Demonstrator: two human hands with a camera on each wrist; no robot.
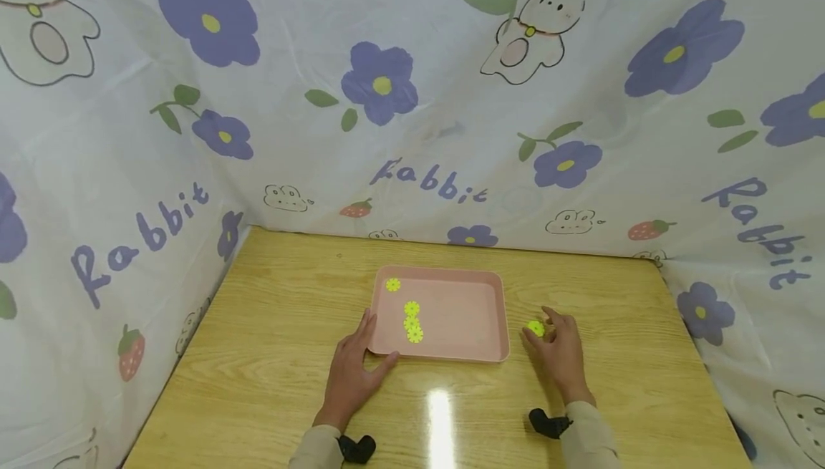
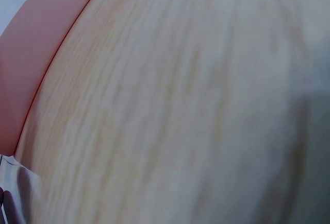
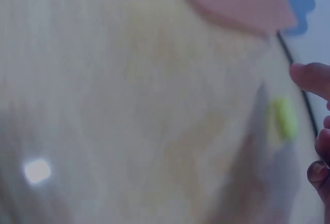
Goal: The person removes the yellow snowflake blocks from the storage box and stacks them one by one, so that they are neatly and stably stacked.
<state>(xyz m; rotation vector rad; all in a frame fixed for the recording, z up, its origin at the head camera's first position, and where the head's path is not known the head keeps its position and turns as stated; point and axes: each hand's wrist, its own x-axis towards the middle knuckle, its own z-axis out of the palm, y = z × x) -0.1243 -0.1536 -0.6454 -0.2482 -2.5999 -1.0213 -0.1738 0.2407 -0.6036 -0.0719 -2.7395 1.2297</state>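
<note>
A shallow pink tray [image 1: 464, 311] lies on the table. Several small yellow-green flower-shaped pieces [image 1: 412, 308] are inside its left half, some of them overlapping in a short column. One lone flower piece [image 1: 393, 284] sits in the far left corner. My left hand [image 1: 353, 369] rests against the tray's near left corner, fingers along the left wall and thumb by the front edge. To the right of the tray, my right hand [image 1: 562, 354] reaches around another flower piece [image 1: 536, 329]. In the right wrist view, the fingertips [image 3: 304, 75] appear spread and apart from this piece [image 3: 283, 119].
The wooden table [image 1: 271, 397] is bounded at the back and both sides by a white cloth [image 1: 438, 125] with rabbits and purple flowers. Black wrist straps [image 1: 548, 424] are on both arms. A bright reflection lies on the table in front of the tray.
</note>
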